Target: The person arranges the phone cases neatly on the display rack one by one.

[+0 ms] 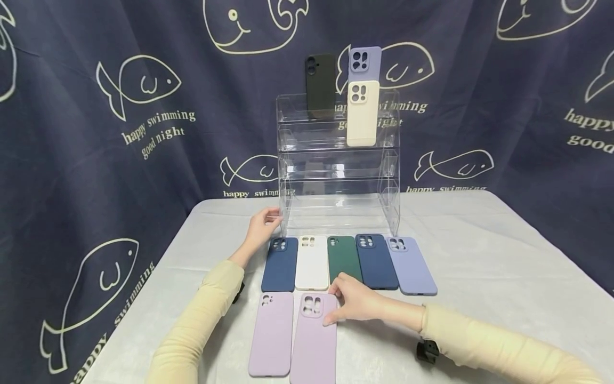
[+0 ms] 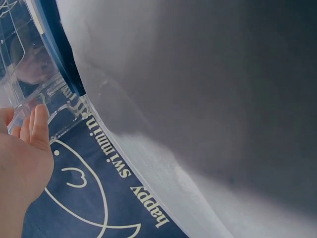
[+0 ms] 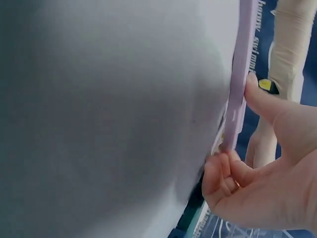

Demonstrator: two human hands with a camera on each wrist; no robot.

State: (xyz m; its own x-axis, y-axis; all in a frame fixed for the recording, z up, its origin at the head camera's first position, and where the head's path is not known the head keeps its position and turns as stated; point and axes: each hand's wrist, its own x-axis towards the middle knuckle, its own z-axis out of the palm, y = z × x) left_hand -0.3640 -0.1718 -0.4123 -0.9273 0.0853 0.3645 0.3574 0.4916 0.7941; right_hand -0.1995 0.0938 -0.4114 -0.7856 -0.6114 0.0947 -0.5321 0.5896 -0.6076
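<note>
My right hand point(image 1: 357, 301) grips the upper right corner of a light purple phone case point(image 1: 314, 341), thumb on its long side and fingertips at its top edge. The right wrist view shows this purple case point(image 3: 240, 74) edge-on beside the right hand point(image 3: 270, 168). To its left lies another light purple phone case point(image 1: 271, 336). My left hand point(image 1: 264, 224) is at the lower left side of a clear tiered display rack point(image 1: 338, 205), fingers loosely bent. In the left wrist view the left hand's fingertips point(image 2: 40, 119) are right at the clear plastic.
Before the rack lie a blue case point(image 1: 280, 266), a white case point(image 1: 313, 266), a green case point(image 1: 344, 258), a navy case point(image 1: 378, 264) and a periwinkle case point(image 1: 413, 266). The rack's upper tiers hold a black case point(image 1: 320, 85), a periwinkle case point(image 1: 371, 58) and a cream case point(image 1: 363, 117).
</note>
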